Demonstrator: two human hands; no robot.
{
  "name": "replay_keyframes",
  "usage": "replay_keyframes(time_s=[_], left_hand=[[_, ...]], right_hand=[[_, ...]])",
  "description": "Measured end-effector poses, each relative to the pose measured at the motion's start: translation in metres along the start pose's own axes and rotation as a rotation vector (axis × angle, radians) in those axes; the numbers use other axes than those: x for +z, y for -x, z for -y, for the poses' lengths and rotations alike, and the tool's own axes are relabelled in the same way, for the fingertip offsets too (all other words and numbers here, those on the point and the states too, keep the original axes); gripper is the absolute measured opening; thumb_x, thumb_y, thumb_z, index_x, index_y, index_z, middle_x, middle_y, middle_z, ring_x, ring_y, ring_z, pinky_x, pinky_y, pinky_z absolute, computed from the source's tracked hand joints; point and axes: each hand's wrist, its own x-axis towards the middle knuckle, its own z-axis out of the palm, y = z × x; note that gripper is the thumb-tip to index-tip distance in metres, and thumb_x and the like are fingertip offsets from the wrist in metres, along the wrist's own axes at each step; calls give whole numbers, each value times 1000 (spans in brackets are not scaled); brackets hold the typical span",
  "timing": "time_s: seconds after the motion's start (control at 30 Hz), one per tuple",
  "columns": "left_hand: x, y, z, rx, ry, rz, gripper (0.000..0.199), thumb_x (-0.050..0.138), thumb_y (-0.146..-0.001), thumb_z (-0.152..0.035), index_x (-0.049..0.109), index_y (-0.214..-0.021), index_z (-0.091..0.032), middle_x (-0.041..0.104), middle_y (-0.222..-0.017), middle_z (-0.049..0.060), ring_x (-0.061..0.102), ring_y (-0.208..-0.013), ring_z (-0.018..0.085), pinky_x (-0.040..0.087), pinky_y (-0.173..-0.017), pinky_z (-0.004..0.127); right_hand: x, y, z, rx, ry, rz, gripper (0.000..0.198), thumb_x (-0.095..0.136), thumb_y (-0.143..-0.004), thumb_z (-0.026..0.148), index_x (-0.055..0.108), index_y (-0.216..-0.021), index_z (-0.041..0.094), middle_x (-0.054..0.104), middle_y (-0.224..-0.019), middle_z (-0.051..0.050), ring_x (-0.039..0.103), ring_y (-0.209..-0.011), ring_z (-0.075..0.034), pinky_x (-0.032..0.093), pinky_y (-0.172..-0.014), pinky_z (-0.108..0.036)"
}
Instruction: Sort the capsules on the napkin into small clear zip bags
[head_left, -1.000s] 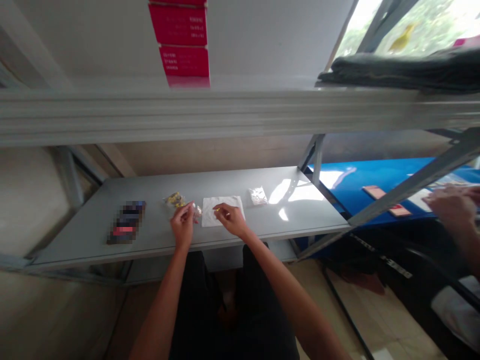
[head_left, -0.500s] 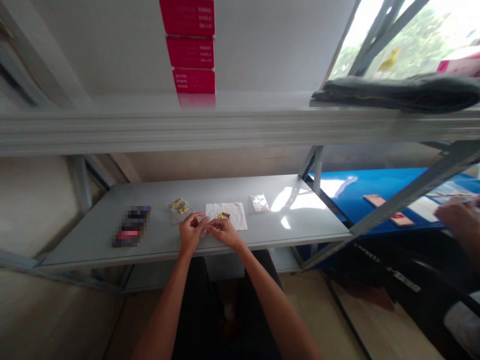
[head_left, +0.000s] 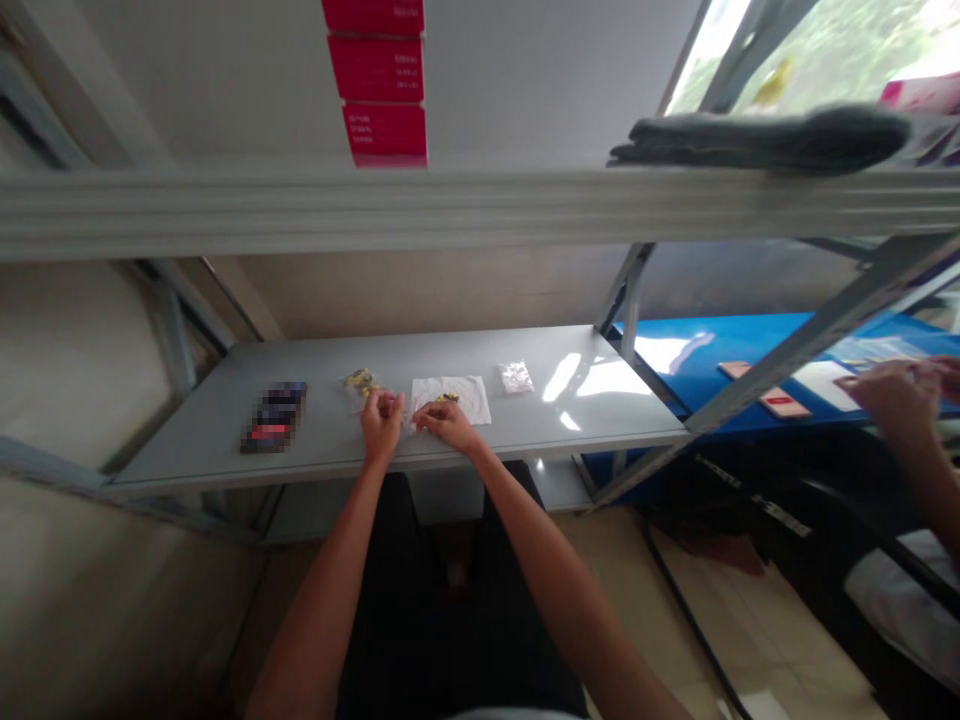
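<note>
Above the front of the grey table, my left hand is closed in a pinch. My right hand is close beside it, thumb and fingers pressed together. Between their fingertips shows a bit of clear plastic, seemingly a small plastic bag; its contents cannot be made out. Behind my right hand, small yellow and dark pieces lie on a white cloth or paper sheet. Just beyond my left hand is a clear bag of yellow and dark pieces, partly covered by that hand.
A silvery-white packet lies right of the sheet, and a blurred-out dark object at left. An upper shelf with red boxes and dark folded cloth spans above. Another person's hands are at the blue table.
The view has tilted down, so the shelf and table sit higher in the picture. My hands have drawn slightly apart, still at the same place by the sheet.
</note>
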Motion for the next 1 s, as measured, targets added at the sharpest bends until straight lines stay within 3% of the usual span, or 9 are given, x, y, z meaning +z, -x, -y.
replay_keyframes(time_s=[0.07,0.13,0.3,0.47,0.63,0.8,1.0], left_hand=[[0,2,-2,36,0,51,39,64,-84,-54,51,-67,-22,47,-59,-4,48,-58,12,38,-57,23],[-1,5,-4,47,7,131,43,65,-85,-55,51,-62,-21,47,-57,-3,47,-56,11,38,-55,23],[-2,9,-4,-9,62,276,37,77,-77,-52,58,-76,-20,56,-62,-4,52,-55,10,40,-54,21],[-5,8,-2,-100,128,333,38,80,-74,-51,63,-80,-18,65,-69,0,59,-59,13,45,-55,23],[-7,9,-3,-106,151,378,35,80,-76,-49,69,-82,-17,69,-76,3,64,-68,16,49,-56,24],[-9,9,-5,-86,136,382,30,75,-81,-46,70,-78,-16,68,-71,2,62,-64,15,49,-56,24],[-8,10,-7,-65,113,439,32,68,-85,-45,67,-70,-17,65,-64,1,58,-58,14,48,-58,26]], right_hand=[[0,0,0,-10,3,-14,26,62,-87,36,71,-74,16,63,-62,1,47,-56,-11,36,-58,-23],[0,-1,1,-11,15,-21,28,61,-87,39,69,-73,16,60,-60,2,47,-56,-11,36,-58,-23],[0,-1,2,-25,62,-48,29,57,-89,41,63,-72,18,55,-59,3,45,-58,-12,34,-57,-23],[2,-2,-5,-81,73,-58,24,54,-89,35,61,-74,18,53,-62,3,45,-61,-13,36,-61,-24],[3,-4,-12,-107,72,-75,23,53,-90,35,55,-72,20,51,-64,3,45,-65,-13,36,-63,-24],[4,-4,-12,-143,33,-78,38,45,-98,46,49,-69,21,48,-66,3,45,-66,-14,37,-66,-26],[6,-2,-6,-151,31,-83,39,43,-99,45,47,-69,21,47,-66,3,45,-64,-13,37,-67,-26]])
